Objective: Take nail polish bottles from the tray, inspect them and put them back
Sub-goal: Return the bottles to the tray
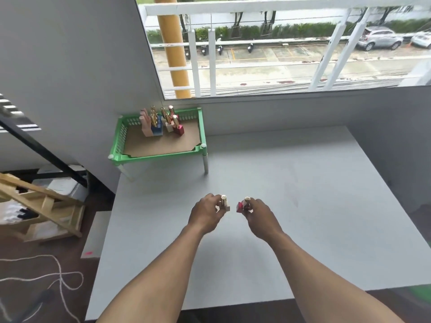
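Down we look onto a grey table (291, 183) set into a corner of grey walls, with a wide window (268, 54) running behind it. Outside there's a white railing (211, 57), a yellow pole (173, 47) and parked cars (379, 38) across the road. At the table's far left corner, close against the wall, a green tray (161, 156) stands on short white legs, and a brown liner (163, 142) covers its floor. In the tray's far part a cluster of bottles (161, 122) stands upright. They have gold caps and pink, blue, white and red bodies, packed close together. Off to the left, on the dark floor, there's a wooden frame (44, 201) and a white cord (58, 273) lying in loops.

Now the hands. Both forearms reach out over the middle of the table, well apart from the tray. The left hand (205, 215) has its fingers curled in, pinching a pale bottle (224, 203) low on its body, with the gold cap pointing up and clear of the fingers. The right hand (261, 216) is curled the same way round a red bottle (242, 206), fingers wrapped over much of it and the cap poking out on top. The two bottles face each other, near but not touching, with a small gap between them. I can't tell whether they rest on the tabletop or are held just above it.
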Demonstrator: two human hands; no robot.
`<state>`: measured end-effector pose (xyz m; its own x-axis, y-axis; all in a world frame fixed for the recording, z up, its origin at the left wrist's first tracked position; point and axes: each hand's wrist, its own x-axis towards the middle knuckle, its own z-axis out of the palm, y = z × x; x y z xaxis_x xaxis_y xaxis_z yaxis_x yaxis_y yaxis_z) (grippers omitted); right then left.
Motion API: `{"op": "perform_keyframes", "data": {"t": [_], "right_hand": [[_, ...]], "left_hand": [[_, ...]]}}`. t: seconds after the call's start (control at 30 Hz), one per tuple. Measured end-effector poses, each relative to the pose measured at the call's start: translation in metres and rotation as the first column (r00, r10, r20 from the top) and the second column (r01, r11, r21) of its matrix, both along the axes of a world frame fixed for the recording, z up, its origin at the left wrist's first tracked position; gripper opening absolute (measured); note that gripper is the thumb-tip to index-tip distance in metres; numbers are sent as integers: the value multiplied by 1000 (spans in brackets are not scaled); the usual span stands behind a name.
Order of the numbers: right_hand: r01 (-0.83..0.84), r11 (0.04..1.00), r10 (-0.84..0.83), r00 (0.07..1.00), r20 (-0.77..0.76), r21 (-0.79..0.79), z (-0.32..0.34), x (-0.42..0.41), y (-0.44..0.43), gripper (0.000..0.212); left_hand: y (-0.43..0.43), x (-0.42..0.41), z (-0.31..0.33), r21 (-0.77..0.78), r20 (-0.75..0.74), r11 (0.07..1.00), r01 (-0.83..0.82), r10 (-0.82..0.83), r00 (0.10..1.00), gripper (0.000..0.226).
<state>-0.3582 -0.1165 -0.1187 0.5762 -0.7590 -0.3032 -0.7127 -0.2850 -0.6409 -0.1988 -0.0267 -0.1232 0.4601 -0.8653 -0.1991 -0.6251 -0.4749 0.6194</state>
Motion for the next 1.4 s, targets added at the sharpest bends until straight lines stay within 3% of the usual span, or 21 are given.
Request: {"op": "perform_keyframes", "data": {"t": [0.4, 0.63, 0.77, 1.4], "right_hand": [[-129, 979, 147, 984, 106, -156, 62, 120, -13, 24], [-159, 965, 187, 975, 123, -210, 80, 174, -17, 29], [-160, 961, 195, 971, 142, -224, 85, 199, -21, 19], [-141, 956, 168, 982, 87, -259, 86, 259, -40, 16]], "left_hand": [[1, 105, 58, -112, 121, 985, -134, 147, 982, 6], [2, 155, 77, -154, 120, 971, -180, 199, 973, 7], [0, 178, 80, -152, 149, 967, -203, 225, 963, 8], [-29, 223, 80, -130, 197, 962, -242, 264, 944, 6]]}}
